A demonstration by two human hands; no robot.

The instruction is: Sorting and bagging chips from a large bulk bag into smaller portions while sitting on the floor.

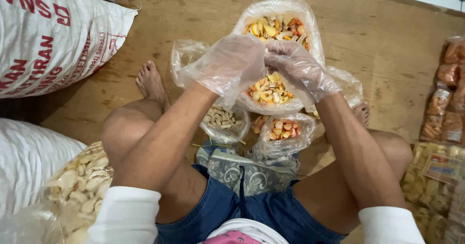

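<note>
Head view:
- Left hand (pixel 227 62): in a loose clear plastic glove; fingers curled narrow, meeting the right hand above the large bag; what they pinch is hidden by the glove film.
- Right hand (pixel 295 67): gloved alike; fingers (pixel 278 50) bent close together, tips touching the left hand; whether they grip anything cannot be told.
- Large clear bag of mixed orange and yellow snacks (pixel 278 28): open, on the wooden floor (pixel 193 11) directly under both hands.
- Small bag of pale sticks (pixel 224 119): near the left knee.
- Small bag of round orange pieces (pixel 283 130): just beside it.
- Patterned cloth (pixel 242 169): between the legs.
- White printed sack (pixel 53 36): far left.
- Sealed snack packets (pixel 448 94): right edge.
</note>
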